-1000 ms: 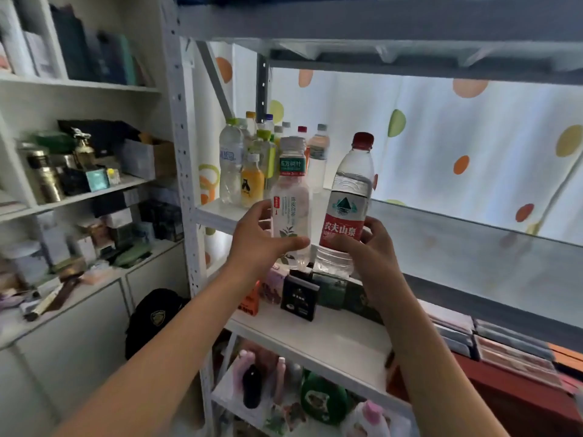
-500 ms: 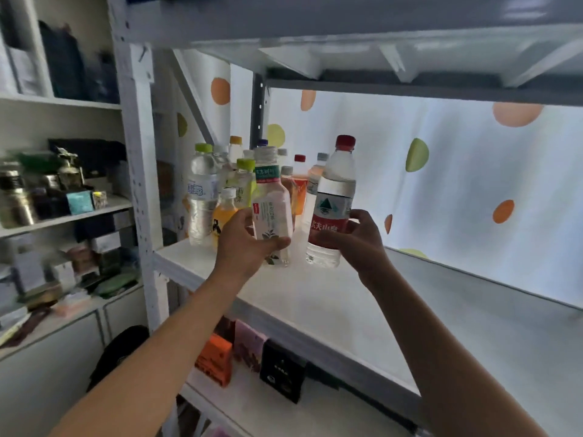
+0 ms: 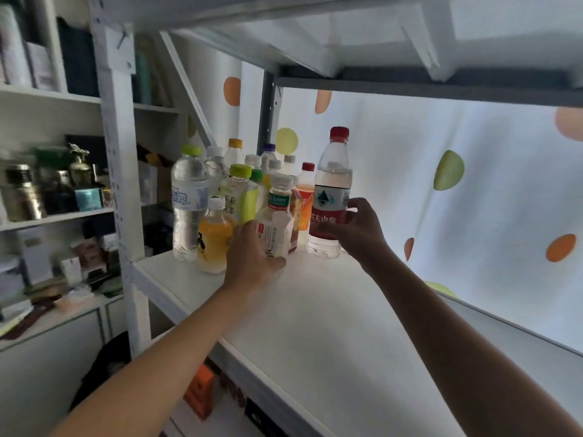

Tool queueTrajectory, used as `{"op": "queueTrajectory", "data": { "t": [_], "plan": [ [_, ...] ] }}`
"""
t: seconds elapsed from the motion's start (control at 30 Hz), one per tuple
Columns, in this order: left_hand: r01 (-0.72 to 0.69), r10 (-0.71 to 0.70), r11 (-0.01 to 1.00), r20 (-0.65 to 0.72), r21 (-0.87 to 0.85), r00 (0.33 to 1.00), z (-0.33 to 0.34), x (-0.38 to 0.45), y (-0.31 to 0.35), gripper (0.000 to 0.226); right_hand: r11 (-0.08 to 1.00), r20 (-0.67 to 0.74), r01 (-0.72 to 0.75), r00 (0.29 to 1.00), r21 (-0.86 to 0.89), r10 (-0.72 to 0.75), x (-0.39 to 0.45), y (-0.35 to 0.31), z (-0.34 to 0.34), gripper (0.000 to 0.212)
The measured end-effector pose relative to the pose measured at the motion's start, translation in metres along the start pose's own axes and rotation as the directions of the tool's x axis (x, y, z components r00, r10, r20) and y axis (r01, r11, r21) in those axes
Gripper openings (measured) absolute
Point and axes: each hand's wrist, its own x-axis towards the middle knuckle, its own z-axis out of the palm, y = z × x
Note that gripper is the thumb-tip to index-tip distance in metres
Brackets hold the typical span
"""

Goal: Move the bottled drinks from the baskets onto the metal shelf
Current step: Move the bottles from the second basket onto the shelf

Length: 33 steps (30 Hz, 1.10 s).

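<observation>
My left hand (image 3: 252, 258) grips a white-labelled tea bottle (image 3: 277, 222) with a pale cap, its base down on the white metal shelf (image 3: 315, 326) beside the other drinks. My right hand (image 3: 356, 228) holds a clear water bottle (image 3: 331, 197) with a red cap and red label, standing upright on the shelf at the right end of the group. Several bottles (image 3: 220, 190) with green, yellow and white caps crowd the shelf's left back corner, among them a small orange juice bottle (image 3: 214, 234). No basket is in view.
The shelf's white upright post (image 3: 116, 171) stands at the left and the upper deck (image 3: 347, 42) hangs close overhead. A dotted curtain (image 3: 473, 184) backs the shelf. Cluttered wall shelves (image 3: 47, 197) lie to the left, boxes (image 3: 198, 392) below.
Both hands carried their bottles up and forward from below shelf level onto the shelf, reaching the group of bottles. The view moved closer and up.
</observation>
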Motion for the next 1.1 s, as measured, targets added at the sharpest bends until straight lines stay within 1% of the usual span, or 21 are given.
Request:
{"op": "queueTrajectory", "data": {
  "t": [0.13, 0.2, 0.27, 0.33, 0.43, 0.47, 0.57, 0.63, 0.7, 0.77, 0.9, 1.0, 1.1],
  "plan": [
    [0.033, -0.033, 0.999, 0.032, -0.001, 0.999, 0.008, 0.004, -0.003, 0.068, 1.0, -0.008, 0.027, 1.0, 0.013, -0.027, 0.007, 0.007, 0.006, 0.074],
    [0.038, -0.038, 0.999, 0.024, 0.037, 0.999, 0.012, 0.003, -0.002, 0.067, 0.998, -0.014, 0.061, 0.998, -0.013, -0.061, 0.011, 0.008, 0.007, 0.072],
    [0.004, -0.002, 0.98, -0.007, 0.2, 1.0, 0.016, 0.001, 0.001, 0.072, 0.993, -0.02, 0.107, 0.994, -0.052, -0.108, 0.016, 0.007, 0.01, 0.069],
    [-0.027, 0.032, 0.919, -0.007, 0.392, 0.999, 0.018, 0.003, 0.006, 0.08, 0.99, -0.038, 0.127, 0.991, -0.057, -0.129, 0.021, 0.006, 0.011, 0.067],
    [-0.001, -0.017, 0.855, 0.029, 0.518, 0.999, 0.019, 0.012, 0.015, 0.082, 0.992, -0.077, 0.115, 0.99, -0.056, -0.119, 0.028, 0.004, 0.01, 0.071],
    [-0.002, -0.026, 0.846, 0.045, 0.533, 0.999, 0.019, 0.015, 0.017, 0.077, 0.992, -0.086, 0.115, 0.989, -0.06, -0.12, 0.03, 0.004, 0.009, 0.072],
    [-0.027, -0.022, 0.861, 0.089, 0.508, 0.996, 0.023, 0.018, 0.012, 0.047, 0.988, -0.092, 0.12, 0.987, -0.094, -0.128, 0.035, 0.007, 0.009, 0.072],
    [-0.037, -0.007, 0.849, 0.081, 0.527, 0.997, 0.026, 0.015, 0.006, 0.039, 0.987, -0.102, 0.118, 0.986, -0.112, -0.129, 0.037, 0.01, 0.012, 0.07],
    [-0.042, 0.013, 0.818, 0.055, 0.574, 0.998, 0.03, 0.013, 0.002, 0.041, 0.989, -0.121, 0.109, 0.985, -0.104, -0.122, 0.038, 0.014, 0.014, 0.065],
    [-0.05, 0.026, 0.788, 0.047, 0.613, 0.999, 0.033, 0.012, -0.002, 0.044, 0.991, -0.127, 0.093, 0.986, -0.1, -0.106, 0.04, 0.02, 0.017, 0.066],
    [-0.105, 0.058, 0.732, 0.091, 0.673, 0.994, 0.034, 0.009, -0.011, 0.04, 0.989, -0.126, 0.061, 0.989, -0.134, -0.078, 0.044, 0.031, 0.025, 0.067],
    [-0.093, 0.049, 0.757, 0.085, 0.647, 0.995, 0.033, 0.012, -0.015, 0.045, 0.986, -0.122, 0.054, 0.99, -0.155, -0.073, 0.043, 0.038, 0.034, 0.063],
    [-0.091, 0.063, 0.764, 0.066, 0.638, 0.996, 0.033, 0.014, -0.018, 0.045, 0.984, -0.107, 0.071, 0.99, -0.16, -0.089, 0.043, 0.042, 0.044, 0.06]
  ]
}}
